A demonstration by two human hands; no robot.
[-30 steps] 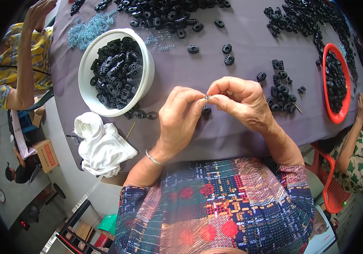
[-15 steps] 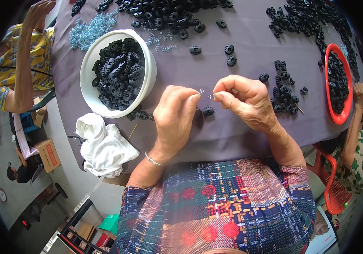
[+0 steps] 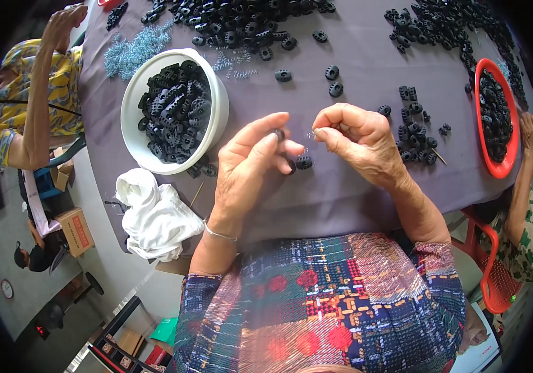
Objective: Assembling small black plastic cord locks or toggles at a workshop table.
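Note:
My left hand [image 3: 244, 163] has its thumb and fingers closed round a small black plastic cord-lock part [image 3: 279, 134], mostly hidden by the fingers. Just right of it, my right hand [image 3: 362, 142] pinches a tiny metal coil spring [image 3: 310, 134] between thumb and forefinger. The two hands are apart, over the near part of the table. Below the fingertips lies an oval black cord-lock part [image 3: 304, 162], with another partly covered by my left hand. Several more black parts [image 3: 410, 133] are grouped right of my right hand.
A white tub [image 3: 220, 118] of black parts stands left, with a white cloth [image 3: 154, 217] nearer me. Blue-grey springs [image 3: 136, 51] and a heap of black parts [image 3: 235, 25] lie farther off. A red basket [image 3: 481, 118] is at right. Other people sit on both sides.
My left fingers have parted from a pinch and now hold a black part. The right hand keeps its pinch on the spring. The view has shifted slightly.

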